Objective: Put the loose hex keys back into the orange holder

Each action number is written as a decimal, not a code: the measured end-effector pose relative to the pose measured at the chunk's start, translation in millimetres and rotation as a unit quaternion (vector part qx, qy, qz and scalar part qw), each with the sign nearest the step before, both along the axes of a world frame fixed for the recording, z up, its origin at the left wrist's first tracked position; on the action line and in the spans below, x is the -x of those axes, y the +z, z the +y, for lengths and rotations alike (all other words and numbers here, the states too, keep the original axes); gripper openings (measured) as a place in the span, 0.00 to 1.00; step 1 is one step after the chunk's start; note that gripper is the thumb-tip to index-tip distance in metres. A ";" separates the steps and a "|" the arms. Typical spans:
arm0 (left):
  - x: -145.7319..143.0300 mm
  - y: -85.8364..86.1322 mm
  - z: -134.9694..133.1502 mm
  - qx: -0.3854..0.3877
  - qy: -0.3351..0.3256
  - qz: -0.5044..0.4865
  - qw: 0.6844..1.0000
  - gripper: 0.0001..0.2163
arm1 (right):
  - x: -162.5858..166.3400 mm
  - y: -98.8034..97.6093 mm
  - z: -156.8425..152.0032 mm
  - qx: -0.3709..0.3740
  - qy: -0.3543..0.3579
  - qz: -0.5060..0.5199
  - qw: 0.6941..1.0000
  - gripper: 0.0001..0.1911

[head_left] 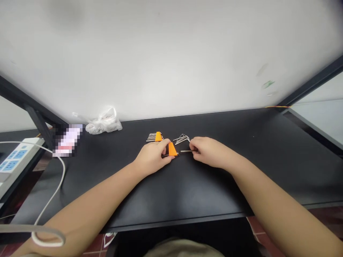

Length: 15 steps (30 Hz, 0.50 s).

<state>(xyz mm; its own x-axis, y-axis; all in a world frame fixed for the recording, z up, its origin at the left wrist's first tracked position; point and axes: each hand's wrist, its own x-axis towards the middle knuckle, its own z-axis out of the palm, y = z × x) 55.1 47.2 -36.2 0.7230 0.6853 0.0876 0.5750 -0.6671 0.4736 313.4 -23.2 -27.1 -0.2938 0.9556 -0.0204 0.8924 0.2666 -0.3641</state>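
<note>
Where the hands meet: middle of the black desk (241,167), with both forearms laid on it, probably for steadiness.
Left hand (151,157): fingers curled closed round an orange holder (172,149), pinning it low on the desk. Its exposed end faces the other hand, which seems to be why it is gripped from the left side.
Right hand (207,151): fingertips pinched tight on a hex key (185,151), held level. The key's free end points at the orange holder, just beside it. Whether they touch cannot be told.
Loose hex keys (182,138): small heap just behind the hands, nearest the right hand.
Second orange holder (158,136): behind the left hand, with keys seated in it and sticking out leftwards.
Plastic bag (104,123): by the wall, well apart.
Power strip (14,157): far left, with a white cable (53,192) trailing past.
</note>
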 end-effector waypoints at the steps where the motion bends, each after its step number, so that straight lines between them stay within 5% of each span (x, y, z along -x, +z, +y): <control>1: 0.2 -0.2 0.0 0.000 -0.001 0.000 1.000 0.15 | -1.0 1.1 0.4 0.006 0.011 0.025 1.000 0.06; 15: 0.9 0.6 0.1 -0.002 -0.011 -0.006 1.000 0.12 | 1.8 8.2 -3.0 -0.040 0.077 0.093 0.992 0.09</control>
<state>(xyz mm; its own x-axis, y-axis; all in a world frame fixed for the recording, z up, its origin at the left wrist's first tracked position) 54.2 47.2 -35.6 0.7367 0.6688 0.0998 0.5539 -0.6816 0.4781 311.6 -26.3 -18.9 -0.4280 0.8956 0.1214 0.7581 0.4289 -0.4913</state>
